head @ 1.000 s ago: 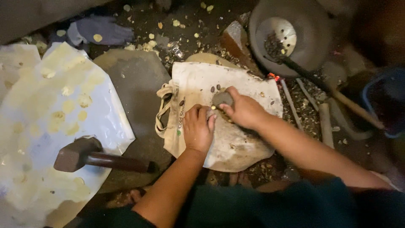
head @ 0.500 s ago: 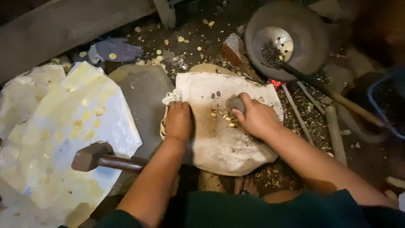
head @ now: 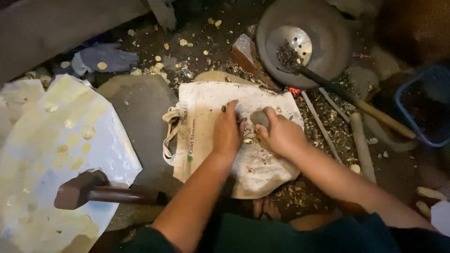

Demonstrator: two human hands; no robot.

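Observation:
A cream cloth bag [head: 206,100] lies flat on the ground in front of me, strewn with small kernels and bits of shell. My right hand [head: 280,136] grips a small grey stone [head: 259,117] over the middle of the bag. My left hand [head: 228,131] rests palm down on the cloth just left of the stone, fingers together, touching the scattered pieces.
A hammer [head: 93,189] lies on a white sheet [head: 51,154] dotted with pale flattened pieces at the left. A dark round pan [head: 328,37] with a perforated ladle [head: 290,47] of dark seeds sits at upper right. Sticks lie beside it, and a blue tub [head: 424,107] stands at the right edge.
My left hand slid left along the bag, then came back beside the stone. My right hand kept hold of the stone over the same spot.

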